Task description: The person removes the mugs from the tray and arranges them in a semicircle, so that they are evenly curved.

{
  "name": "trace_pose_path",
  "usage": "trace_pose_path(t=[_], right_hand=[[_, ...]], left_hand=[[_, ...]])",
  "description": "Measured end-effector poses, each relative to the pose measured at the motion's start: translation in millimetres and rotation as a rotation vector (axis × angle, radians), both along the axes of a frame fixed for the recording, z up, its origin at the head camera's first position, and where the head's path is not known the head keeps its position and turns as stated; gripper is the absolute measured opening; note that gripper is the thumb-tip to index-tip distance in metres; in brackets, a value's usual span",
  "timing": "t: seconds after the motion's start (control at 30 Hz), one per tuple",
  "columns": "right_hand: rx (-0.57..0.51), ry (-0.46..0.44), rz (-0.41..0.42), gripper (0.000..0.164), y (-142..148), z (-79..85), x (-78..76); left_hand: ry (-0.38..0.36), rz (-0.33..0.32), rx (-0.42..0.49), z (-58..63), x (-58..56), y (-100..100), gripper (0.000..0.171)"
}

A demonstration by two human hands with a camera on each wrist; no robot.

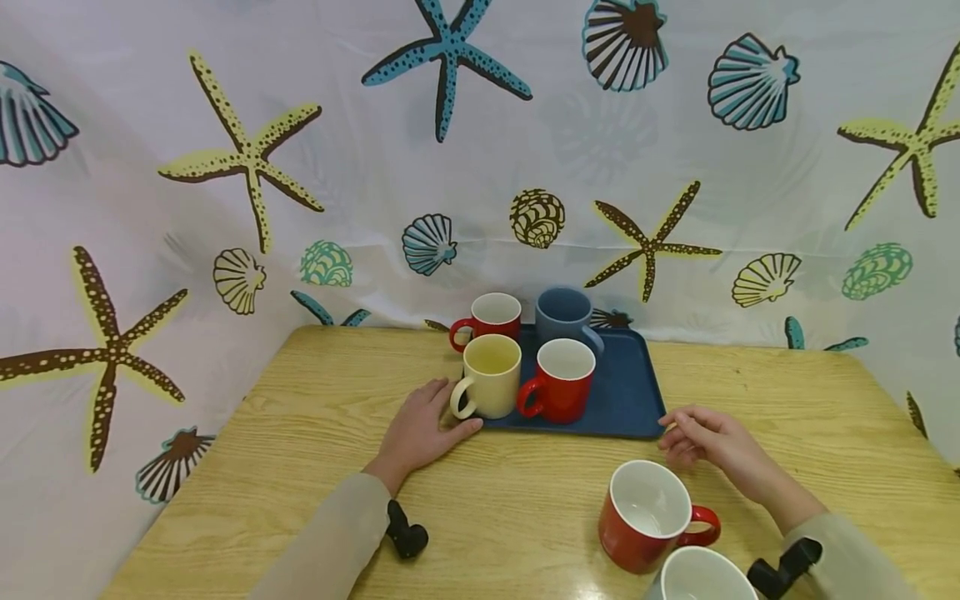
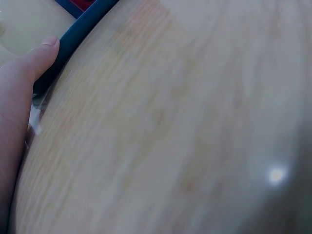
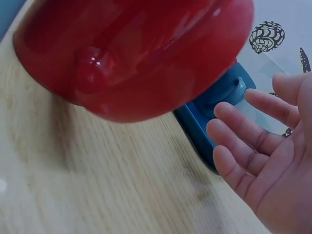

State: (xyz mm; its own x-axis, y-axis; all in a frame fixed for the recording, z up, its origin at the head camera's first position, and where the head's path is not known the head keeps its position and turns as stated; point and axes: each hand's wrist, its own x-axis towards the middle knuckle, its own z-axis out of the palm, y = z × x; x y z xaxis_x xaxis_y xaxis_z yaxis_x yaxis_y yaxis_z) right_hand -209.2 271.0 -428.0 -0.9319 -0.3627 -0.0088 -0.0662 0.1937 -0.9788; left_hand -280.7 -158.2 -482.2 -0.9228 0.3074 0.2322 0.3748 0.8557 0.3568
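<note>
My left hand [image 1: 420, 427] lies at the front left corner of a dark blue tray [image 1: 626, 392], its thumb [image 2: 43, 56] on the rim and its fingers stretched out along the left side. Close beside it stands a cream mug [image 1: 491, 383]. A red mug [image 1: 566, 387], a second red mug [image 1: 504, 312] and a blue mug [image 1: 562, 315] also stand upright on the tray. Near the tray's right front corner, my right hand [image 1: 708, 437] hangs with loosely bent fingers [image 3: 234, 141] and holds nothing. The tray's left edge is mostly hidden.
In front of my right hand, another red mug [image 1: 637, 517] stands on the wooden table [image 1: 495, 500]. A pale mug [image 1: 705, 579] beside it is cut off by the lower border. Behind the table hangs a cloth [image 1: 480, 183] with shells and starfish.
</note>
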Motion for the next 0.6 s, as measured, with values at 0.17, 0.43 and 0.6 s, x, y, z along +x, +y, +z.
trace_pose_path(t=[0.17, 0.43, 0.6], right_hand=[[0.016, -0.005, -0.017, 0.049, -2, 3.1, -8.9], [0.025, -0.028, -0.014, 0.048, -8, 4.6, -29.6], [0.037, -0.045, -0.049, 0.051, -9, 9.5, -39.7]], left_hand=[[0.020, -0.019, 0.016, 0.8, 0.6, 2, 0.090], [0.025, -0.020, 0.019, 1.3, 1.9, 0, 0.088], [0.033, -0.025, 0.020, 0.9, 1.6, 0, 0.089]])
